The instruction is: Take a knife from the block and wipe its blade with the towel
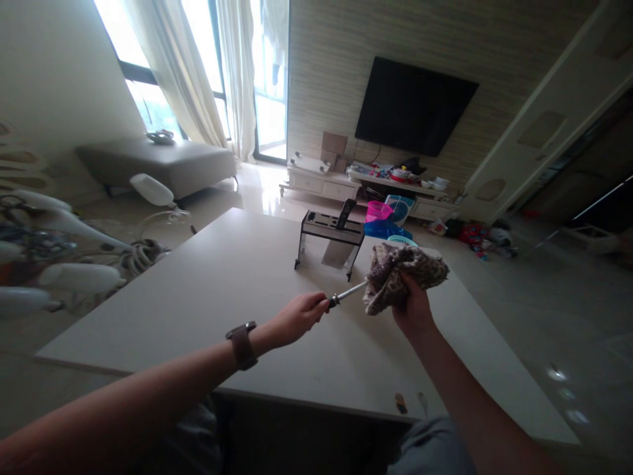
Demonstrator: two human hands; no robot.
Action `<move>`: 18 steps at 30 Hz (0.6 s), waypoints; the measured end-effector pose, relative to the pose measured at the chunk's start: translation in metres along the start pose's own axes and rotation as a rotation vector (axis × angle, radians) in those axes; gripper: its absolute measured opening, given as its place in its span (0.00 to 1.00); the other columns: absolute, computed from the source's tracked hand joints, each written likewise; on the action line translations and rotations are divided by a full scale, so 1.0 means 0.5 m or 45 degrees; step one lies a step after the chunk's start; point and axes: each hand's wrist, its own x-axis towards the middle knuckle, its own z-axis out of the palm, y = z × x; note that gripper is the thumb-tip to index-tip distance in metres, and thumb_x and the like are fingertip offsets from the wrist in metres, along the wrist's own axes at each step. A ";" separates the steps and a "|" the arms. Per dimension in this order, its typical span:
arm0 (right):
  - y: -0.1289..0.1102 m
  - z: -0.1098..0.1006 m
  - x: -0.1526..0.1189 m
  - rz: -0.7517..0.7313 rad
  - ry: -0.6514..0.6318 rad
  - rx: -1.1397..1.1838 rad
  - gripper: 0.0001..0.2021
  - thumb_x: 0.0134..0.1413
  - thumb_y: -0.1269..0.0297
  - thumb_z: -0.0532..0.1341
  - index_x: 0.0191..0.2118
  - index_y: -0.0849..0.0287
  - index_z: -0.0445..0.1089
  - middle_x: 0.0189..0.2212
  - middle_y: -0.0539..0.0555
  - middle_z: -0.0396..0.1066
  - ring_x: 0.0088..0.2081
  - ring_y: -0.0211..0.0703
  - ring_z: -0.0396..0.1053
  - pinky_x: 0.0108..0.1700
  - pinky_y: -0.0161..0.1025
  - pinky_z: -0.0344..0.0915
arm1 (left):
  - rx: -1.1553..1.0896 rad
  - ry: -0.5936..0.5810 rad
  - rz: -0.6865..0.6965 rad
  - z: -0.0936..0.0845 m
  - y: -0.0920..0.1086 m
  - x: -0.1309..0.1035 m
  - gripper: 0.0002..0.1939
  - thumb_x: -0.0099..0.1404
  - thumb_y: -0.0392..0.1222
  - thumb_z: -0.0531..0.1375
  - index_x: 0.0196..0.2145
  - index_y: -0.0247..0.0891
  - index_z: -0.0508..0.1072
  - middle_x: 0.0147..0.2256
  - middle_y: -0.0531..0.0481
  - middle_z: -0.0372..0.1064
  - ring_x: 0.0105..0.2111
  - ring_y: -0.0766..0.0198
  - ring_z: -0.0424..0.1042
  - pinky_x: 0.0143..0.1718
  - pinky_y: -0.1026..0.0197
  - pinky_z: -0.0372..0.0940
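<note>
My left hand, a watch on its wrist, is closed around the dark handle of a honing steel. The thin metal rod points right, and its far end disappears into a bunched brown-and-white patterned cloth. My right hand grips that cloth from below and behind, thumb on top; whether the fingers press on the rod inside is hidden. Both hands are above the white table. Just beyond them stands a knife block with clear sides and a dark top, one black-handled knife upright in it.
Behind the block are a pink basket, a blue container and a pale teal basket. Two small items lie at the near edge of the white table, one an orange-brown piece. A white-shaded lamp is at left.
</note>
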 end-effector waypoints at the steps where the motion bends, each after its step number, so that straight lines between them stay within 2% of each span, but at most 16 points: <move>1: 0.007 0.011 -0.017 0.047 0.014 -0.014 0.20 0.42 0.66 0.74 0.44 0.55 0.76 0.38 0.49 0.81 0.39 0.46 0.79 0.43 0.45 0.77 | 0.017 0.005 0.004 0.003 0.001 -0.001 0.18 0.71 0.55 0.52 0.33 0.37 0.67 0.24 0.55 0.60 0.22 0.68 0.57 0.22 0.65 0.53; 5: 0.047 0.052 -0.088 0.159 -0.077 -0.122 0.21 0.37 0.68 0.76 0.41 0.57 0.77 0.37 0.50 0.82 0.39 0.47 0.79 0.42 0.42 0.76 | 0.044 0.026 0.033 0.019 0.003 -0.001 0.15 0.71 0.53 0.53 0.34 0.39 0.65 0.23 0.57 0.59 0.22 0.69 0.57 0.23 0.66 0.53; 8: 0.073 0.068 -0.117 0.217 -0.165 -0.186 0.21 0.36 0.67 0.76 0.41 0.59 0.77 0.37 0.52 0.82 0.37 0.49 0.79 0.40 0.44 0.76 | -0.016 0.015 0.094 0.030 0.000 0.003 0.14 0.71 0.52 0.54 0.41 0.37 0.67 0.25 0.56 0.62 0.23 0.68 0.60 0.25 0.65 0.57; 10: 0.084 0.072 -0.122 0.213 -0.140 -0.210 0.22 0.34 0.67 0.77 0.41 0.59 0.78 0.37 0.52 0.82 0.37 0.48 0.79 0.40 0.43 0.76 | -0.053 0.003 0.115 0.034 -0.002 0.005 0.15 0.71 0.51 0.55 0.46 0.37 0.67 0.26 0.55 0.64 0.23 0.67 0.61 0.26 0.64 0.58; 14: 0.089 0.073 -0.111 0.176 -0.045 -0.248 0.21 0.32 0.67 0.77 0.39 0.59 0.78 0.36 0.51 0.82 0.37 0.48 0.78 0.41 0.43 0.76 | -0.076 -0.002 0.080 0.034 -0.004 0.009 0.16 0.70 0.52 0.55 0.47 0.37 0.68 0.25 0.56 0.61 0.23 0.67 0.58 0.25 0.64 0.56; 18: 0.075 0.069 -0.089 0.156 -0.030 -0.200 0.20 0.33 0.68 0.76 0.38 0.59 0.78 0.35 0.51 0.82 0.36 0.48 0.78 0.40 0.43 0.76 | -0.092 0.040 0.043 0.032 -0.008 0.013 0.15 0.69 0.54 0.56 0.38 0.38 0.68 0.23 0.57 0.57 0.23 0.67 0.56 0.24 0.65 0.53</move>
